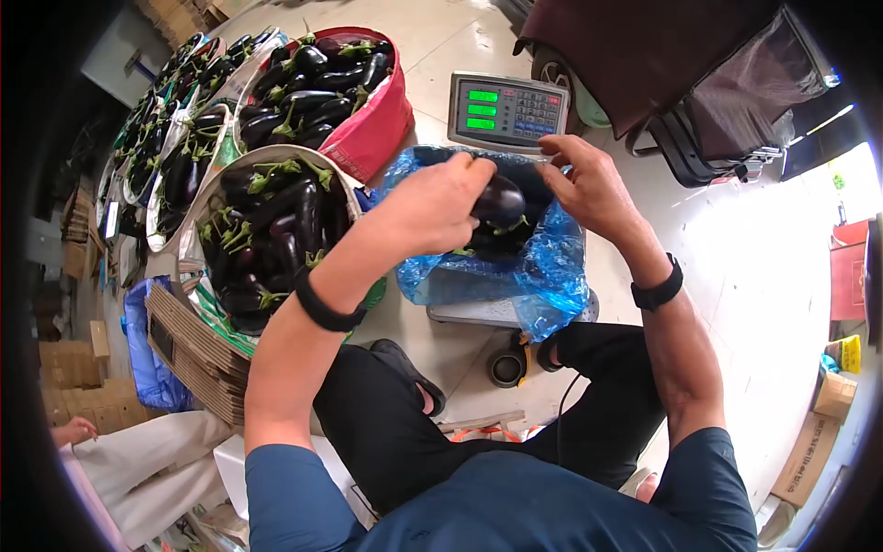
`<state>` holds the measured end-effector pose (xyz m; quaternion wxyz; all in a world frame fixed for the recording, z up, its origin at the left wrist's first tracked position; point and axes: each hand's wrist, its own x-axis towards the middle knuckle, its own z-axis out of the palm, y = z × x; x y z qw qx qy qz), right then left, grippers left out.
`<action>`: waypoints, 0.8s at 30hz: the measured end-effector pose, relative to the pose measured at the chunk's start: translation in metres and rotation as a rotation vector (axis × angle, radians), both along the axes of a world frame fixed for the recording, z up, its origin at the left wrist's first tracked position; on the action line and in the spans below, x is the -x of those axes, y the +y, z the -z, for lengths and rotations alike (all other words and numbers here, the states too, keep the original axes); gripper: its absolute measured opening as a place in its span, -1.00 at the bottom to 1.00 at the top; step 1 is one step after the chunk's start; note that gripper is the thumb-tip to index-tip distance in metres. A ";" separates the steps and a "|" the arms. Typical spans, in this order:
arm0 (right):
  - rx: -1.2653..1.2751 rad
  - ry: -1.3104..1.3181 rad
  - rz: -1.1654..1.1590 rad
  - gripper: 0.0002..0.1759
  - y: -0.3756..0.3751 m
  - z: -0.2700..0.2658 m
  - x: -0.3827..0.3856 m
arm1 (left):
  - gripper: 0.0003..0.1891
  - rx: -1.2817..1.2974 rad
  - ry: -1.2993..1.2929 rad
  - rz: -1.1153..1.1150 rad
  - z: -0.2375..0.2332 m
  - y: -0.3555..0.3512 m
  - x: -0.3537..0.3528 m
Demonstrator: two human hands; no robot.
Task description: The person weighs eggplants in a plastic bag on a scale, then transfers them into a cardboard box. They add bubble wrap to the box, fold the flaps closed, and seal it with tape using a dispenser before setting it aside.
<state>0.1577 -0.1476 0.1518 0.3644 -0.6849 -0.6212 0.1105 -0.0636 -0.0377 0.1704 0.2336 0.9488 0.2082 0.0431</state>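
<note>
My left hand [440, 204] is closed around a dark purple eggplant [501, 202] above a container lined with blue plastic [554, 258]. My right hand [589, 184] is at the container's right side, with its fingers curled and apart near the liner's upper edge; no object shows between them. More eggplants lie inside the liner, partly hidden under my left hand. The container rests on a scale [474, 311], whose display panel [509, 110] with green lit digits stands just behind it.
Round sacks of eggplants [267, 235] stand at the left, one in a pink-red bag [372, 133]. Folded cardboard [189, 345] and a blue bag [156, 359] are below them. A roll of tape [507, 367] lies between my legs. Another person's hand [75, 431] shows at far left.
</note>
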 end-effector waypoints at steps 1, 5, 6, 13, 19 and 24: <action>0.020 0.029 0.004 -0.65 -0.001 0.001 -0.004 | -0.38 0.035 0.058 -0.006 0.013 0.001 -0.014; 0.048 0.038 -0.013 -0.66 -0.010 0.008 -0.018 | -0.34 0.189 -0.141 -0.010 0.098 0.019 -0.043; 0.046 0.041 -0.002 -0.66 -0.011 0.008 -0.021 | -0.34 0.188 -0.136 0.000 0.108 0.020 -0.045; 0.102 0.013 0.014 -0.66 -0.016 0.012 -0.037 | -0.41 -0.025 0.076 0.008 0.157 0.039 -0.010; 0.124 0.000 0.019 -0.65 -0.017 0.013 -0.036 | -0.72 -0.407 0.489 0.018 0.112 0.045 0.016; 0.146 0.019 0.051 -0.65 -0.024 0.008 -0.042 | -0.64 0.054 0.096 -0.232 0.041 0.042 0.038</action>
